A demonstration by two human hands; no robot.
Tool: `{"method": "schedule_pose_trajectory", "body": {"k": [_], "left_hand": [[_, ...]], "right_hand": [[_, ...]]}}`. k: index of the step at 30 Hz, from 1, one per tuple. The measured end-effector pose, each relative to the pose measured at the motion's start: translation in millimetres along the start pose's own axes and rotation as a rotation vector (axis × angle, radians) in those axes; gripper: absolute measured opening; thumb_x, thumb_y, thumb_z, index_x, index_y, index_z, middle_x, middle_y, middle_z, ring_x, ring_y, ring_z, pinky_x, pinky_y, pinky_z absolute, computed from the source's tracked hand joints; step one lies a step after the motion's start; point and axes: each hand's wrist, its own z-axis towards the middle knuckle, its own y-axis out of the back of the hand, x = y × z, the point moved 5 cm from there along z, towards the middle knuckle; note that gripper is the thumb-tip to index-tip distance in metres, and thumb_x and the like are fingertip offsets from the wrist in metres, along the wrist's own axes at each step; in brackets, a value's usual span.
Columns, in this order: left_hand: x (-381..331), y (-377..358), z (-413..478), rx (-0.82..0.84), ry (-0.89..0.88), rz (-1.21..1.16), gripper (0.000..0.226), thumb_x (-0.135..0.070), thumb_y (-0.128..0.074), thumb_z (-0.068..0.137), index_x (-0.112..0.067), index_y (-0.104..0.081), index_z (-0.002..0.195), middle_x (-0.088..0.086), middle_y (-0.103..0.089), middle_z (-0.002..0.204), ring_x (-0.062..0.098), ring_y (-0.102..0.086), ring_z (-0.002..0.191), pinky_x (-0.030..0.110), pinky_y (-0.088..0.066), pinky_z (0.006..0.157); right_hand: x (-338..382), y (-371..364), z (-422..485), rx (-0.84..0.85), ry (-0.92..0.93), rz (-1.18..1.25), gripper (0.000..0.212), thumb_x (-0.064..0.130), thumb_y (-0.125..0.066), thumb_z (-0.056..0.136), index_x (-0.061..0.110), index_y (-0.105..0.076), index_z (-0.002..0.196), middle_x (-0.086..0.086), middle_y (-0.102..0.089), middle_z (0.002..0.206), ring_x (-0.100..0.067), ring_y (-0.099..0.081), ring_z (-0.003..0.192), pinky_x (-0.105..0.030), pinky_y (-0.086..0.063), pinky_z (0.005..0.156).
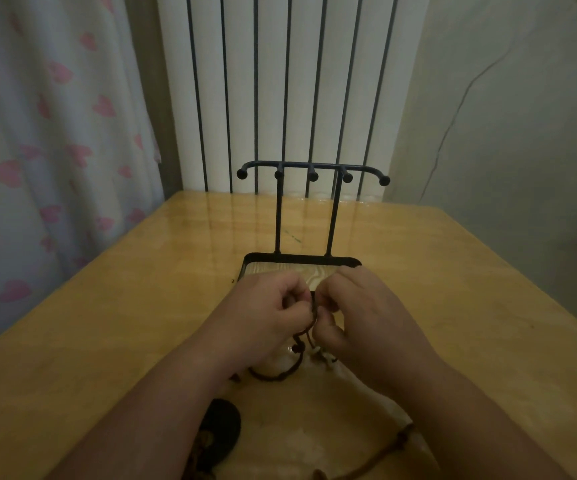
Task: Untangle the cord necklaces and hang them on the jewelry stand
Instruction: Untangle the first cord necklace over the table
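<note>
A black metal jewelry stand (313, 169) with several ball-tipped hooks rises from a tray base (301, 261) on the wooden table; nothing hangs on it. Just in front of the base, my left hand (263, 317) and my right hand (363, 313) pinch a tangle of dark cord necklaces (313, 315) between their fingertips. A loop of dark cord (273, 375) and some pale beads (325, 356) dangle below the hands onto the table. A dark oval pendant (219, 424) lies near my left forearm. Another brown cord (384, 459) runs under my right forearm.
The wooden table (107, 323) stands against a white ribbed radiator (280, 81). A curtain with pink hearts (38, 150) hangs at the left. A pale wall with a thin wire (460, 98) is at the right.
</note>
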Motion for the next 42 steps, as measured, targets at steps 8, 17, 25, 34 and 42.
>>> {"method": "schedule_pose_trajectory", "body": {"k": [8,17,25,34,42], "left_hand": [[-3.9,3.0,0.0,-0.030,0.032,-0.170,0.018,-0.020,-0.057,0.086,-0.029,-0.060,0.070,-0.005,-0.058,0.063,0.009,-0.050,0.059,0.028,-0.043,0.058],[0.2,-1.6,-0.5,-0.082,0.073,-0.274,0.022,-0.018,-0.058,0.088,-0.027,-0.060,0.068,-0.008,-0.054,0.062,0.009,-0.048,0.060,0.031,-0.042,0.060],[1.2,1.7,0.3,-0.120,0.030,-0.099,0.020,-0.020,-0.059,0.088,-0.031,-0.058,0.071,-0.010,-0.054,0.058,0.000,-0.045,0.052,0.015,-0.037,0.048],[-0.5,0.3,-0.5,-0.086,0.014,-0.070,0.017,-0.024,-0.058,0.086,-0.031,-0.056,0.070,-0.009,-0.054,0.061,0.001,-0.044,0.053,0.015,-0.036,0.049],[4.2,-0.2,0.9,-0.057,0.064,-0.133,0.021,-0.019,-0.058,0.088,-0.031,-0.058,0.070,-0.004,-0.059,0.064,0.010,-0.052,0.061,0.030,-0.044,0.058]], "right_hand": [[0.5,6.3,-2.2,-0.128,-0.017,0.065,0.011,0.033,-0.045,0.081,0.025,-0.051,0.079,0.017,-0.042,0.076,-0.006,-0.039,0.074,-0.018,-0.037,0.059],[-8.1,3.6,-3.4,-0.168,-0.153,0.312,0.004,0.042,-0.043,0.075,0.041,-0.047,0.074,0.018,-0.049,0.073,-0.005,-0.050,0.076,-0.014,-0.038,0.060],[-8.9,6.4,-3.1,-0.107,-0.117,0.223,0.017,0.035,-0.051,0.082,0.030,-0.066,0.088,0.022,-0.052,0.079,0.000,-0.050,0.083,-0.016,-0.044,0.068],[-6.2,5.8,-2.4,-0.039,-0.105,0.142,0.016,0.036,-0.051,0.082,0.030,-0.064,0.087,0.021,-0.049,0.078,0.001,-0.046,0.082,-0.015,-0.040,0.067],[-9.1,0.2,-3.1,-0.061,-0.225,0.177,0.005,0.033,-0.049,0.079,0.030,-0.049,0.076,0.014,-0.046,0.075,-0.003,-0.044,0.074,-0.019,-0.037,0.059]]}}
